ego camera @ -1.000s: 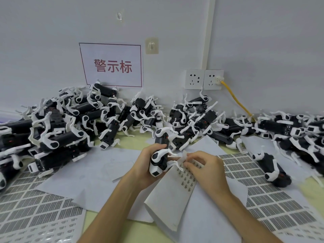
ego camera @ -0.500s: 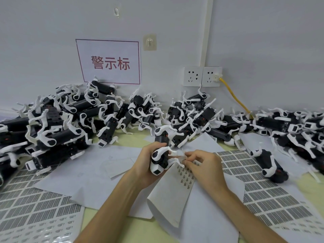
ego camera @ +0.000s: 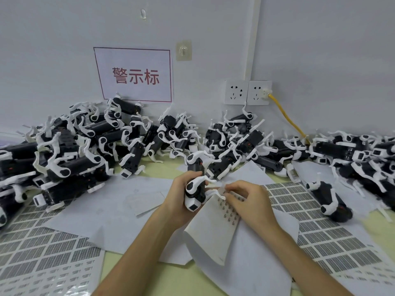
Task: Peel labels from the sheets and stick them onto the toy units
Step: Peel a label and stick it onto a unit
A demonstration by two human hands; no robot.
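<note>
- The left hand (ego camera: 181,196) has its fingers curled round one toy (ego camera: 195,190), over the middle of the table (ego camera: 164,166).
- The toy looks like hard plastic, with a fat black body and thin white legs. It is likely light.
- The legs look easy to snap, so the fat body is the best place to hold it.
- The right hand (ego camera: 249,202) has its fingers (ego camera: 230,192) bent and pinching the top edge of the sheet (ego camera: 211,229), right beside the toy.
- I cannot tell if a label is between those fingers.
- The sheet is thin paper. It bends and flops, so it needs holding near the top.
- The labels (ego camera: 228,210) are tiny. They will likely stick to skin and curl, so lift one by a corner.
- More toys lie in piles (ego camera: 89,146) by the wall.
</note>
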